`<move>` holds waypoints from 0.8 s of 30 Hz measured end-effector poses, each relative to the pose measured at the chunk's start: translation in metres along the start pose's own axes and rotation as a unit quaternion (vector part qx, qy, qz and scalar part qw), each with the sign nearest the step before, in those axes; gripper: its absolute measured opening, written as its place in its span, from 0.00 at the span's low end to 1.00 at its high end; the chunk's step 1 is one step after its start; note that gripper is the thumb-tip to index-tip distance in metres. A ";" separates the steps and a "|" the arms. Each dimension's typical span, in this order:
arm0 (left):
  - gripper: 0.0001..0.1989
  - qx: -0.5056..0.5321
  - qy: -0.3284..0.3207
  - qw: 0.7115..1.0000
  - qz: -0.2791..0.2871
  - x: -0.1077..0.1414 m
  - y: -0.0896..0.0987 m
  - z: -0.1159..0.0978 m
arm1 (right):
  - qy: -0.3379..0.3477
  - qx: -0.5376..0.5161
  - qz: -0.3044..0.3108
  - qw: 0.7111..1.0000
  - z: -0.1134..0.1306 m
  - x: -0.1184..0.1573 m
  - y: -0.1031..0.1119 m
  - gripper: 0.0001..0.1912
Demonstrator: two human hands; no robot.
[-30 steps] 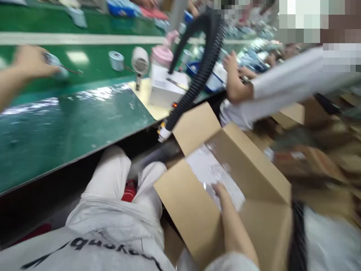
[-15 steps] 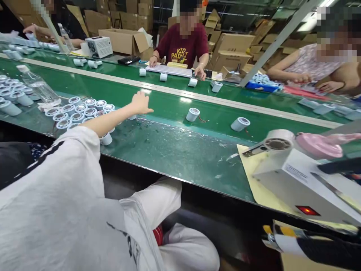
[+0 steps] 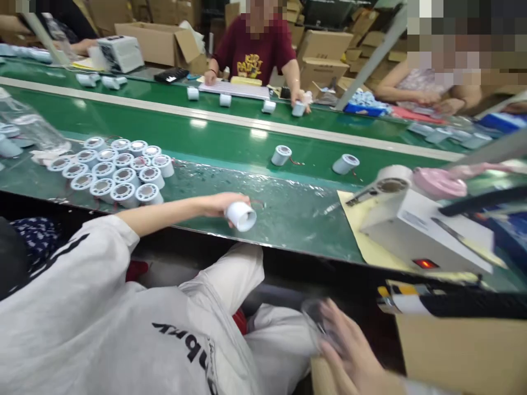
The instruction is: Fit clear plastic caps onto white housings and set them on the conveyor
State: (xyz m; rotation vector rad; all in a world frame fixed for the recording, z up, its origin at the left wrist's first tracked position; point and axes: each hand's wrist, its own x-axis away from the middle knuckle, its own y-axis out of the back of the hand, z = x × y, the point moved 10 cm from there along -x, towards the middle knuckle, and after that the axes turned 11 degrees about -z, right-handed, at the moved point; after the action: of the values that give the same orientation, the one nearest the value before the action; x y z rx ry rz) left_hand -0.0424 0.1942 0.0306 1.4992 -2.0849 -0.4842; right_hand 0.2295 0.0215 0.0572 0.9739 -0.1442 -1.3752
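Observation:
My left hand [image 3: 228, 206] grips a pale blue cylindrical housing [image 3: 242, 216] over the front of the green bench [image 3: 288, 219]; its open end faces toward me. At the lower right, my right hand [image 3: 349, 343] is closed round a clear, dark-tinted object [image 3: 319, 318], blurred by motion, above my knee and in front of the bench. Left of my left hand, a cluster of similar housings [image 3: 124, 175] stands upright. Two more housings, one [image 3: 281, 156] near the middle and another [image 3: 346, 163] to its right, lie on the green belt with thin wires.
A white box with a red-lit switch [image 3: 426, 264] sits on yellow paper at the right, beside a pink fan [image 3: 438, 182]. A plastic bottle [image 3: 35, 123] leans at the left. Across the belt, people work; one in a maroon shirt [image 3: 257, 55] touches a housing.
My left hand has drawn back from the belt toward the bench's front edge with a housing in it. My right hand has come into view with the clear object. The view has shifted.

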 end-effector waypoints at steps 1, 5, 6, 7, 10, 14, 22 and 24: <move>0.23 0.031 -0.017 0.997 0.075 0.010 -0.039 -0.011 | 0.008 0.043 -0.027 0.999 0.007 0.001 -0.007 0.31; 0.16 0.020 -0.185 0.936 0.298 0.064 -0.136 -0.060 | 0.028 0.187 -0.073 0.979 0.023 -0.017 -0.038 0.24; 0.15 -0.010 -0.232 0.928 0.291 0.070 -0.143 -0.068 | 0.015 0.201 -0.066 0.977 0.020 -0.020 -0.042 0.20; 0.13 -0.043 -0.265 0.927 0.263 0.071 -0.144 -0.074 | -0.003 0.202 -0.053 0.978 0.016 -0.022 -0.044 0.16; 0.12 -0.070 -0.292 0.937 0.178 0.063 -0.141 -0.082 | -0.063 0.115 -0.015 0.991 0.005 -0.012 -0.044 0.03; 0.27 0.031 -0.306 0.945 0.113 0.055 -0.138 -0.082 | -0.165 -0.048 -0.072 0.983 -0.003 0.005 -0.031 0.11; 0.33 0.138 -0.353 0.908 0.179 0.068 -0.153 -0.077 | -0.308 -0.218 -0.202 0.904 -0.031 0.016 -0.014 0.15; 0.33 0.166 -0.326 0.909 0.201 0.072 -0.153 -0.079 | -0.325 -0.277 -0.215 0.878 -0.037 0.019 -0.015 0.15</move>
State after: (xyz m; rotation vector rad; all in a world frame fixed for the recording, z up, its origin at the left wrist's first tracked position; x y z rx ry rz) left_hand 0.1033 0.0777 0.0221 1.0957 -3.0463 -0.5355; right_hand 0.2452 0.0248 0.0158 0.0257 -0.0251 -1.9759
